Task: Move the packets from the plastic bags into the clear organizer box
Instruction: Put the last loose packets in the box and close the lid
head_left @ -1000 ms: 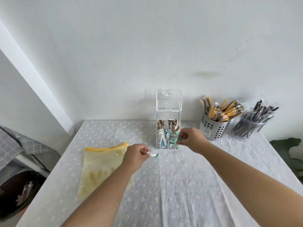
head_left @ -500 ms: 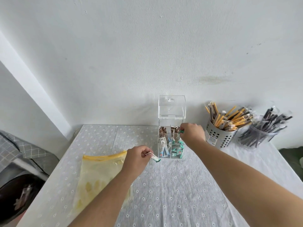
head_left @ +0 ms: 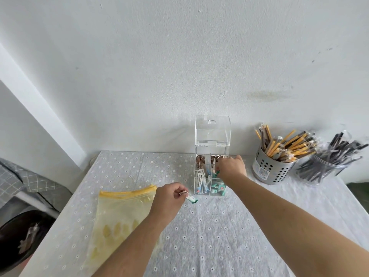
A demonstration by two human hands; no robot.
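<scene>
A: Nearest stuff first. What's by the left hand?

B: Left hand (head_left: pixel 169 198) is curled over the worktop (head_left: pixel 209 236), thumb and forefinger pinched on a small white packet with a teal end (head_left: pixel 190 198). Packet sticks out toward the right hand, tilted down, clear of the cloth as far as I can tell.

A: And the bag?

B: Zip bag with a yellow seal strip (head_left: pixel 123 212) lies flat just to the outer side of the left hand and under that forearm. Yellowish smudges show through it near the bottom; can't tell if they're packets.

A: Right hand?

B: Right hand (head_left: pixel 231 166) is farther out, reaching over the open top of the clear organizer box (head_left: pixel 211 176). Fingers are closed on a teal packet (head_left: pixel 217 172) at the box's front right compartment. Exact contact with the divider, can't tell.

A: Box contents?

B: Teal packets in the front right cell, white-and-blue sachets in the front left, brown packets in the back cells. Lid (head_left: pixel 212 130) is hinged up and stands upright behind the right hand.

A: Anything past the right hand?

B: Perforated metal holder (head_left: pixel 269 170) with yellow and brown wrapped sticks, just beyond the right hand's outer side. Next to it a clear tub of dark wrapped sticks (head_left: pixel 327 166), blurred. White wall (head_left: pixel 179 66) behind everything.
</scene>
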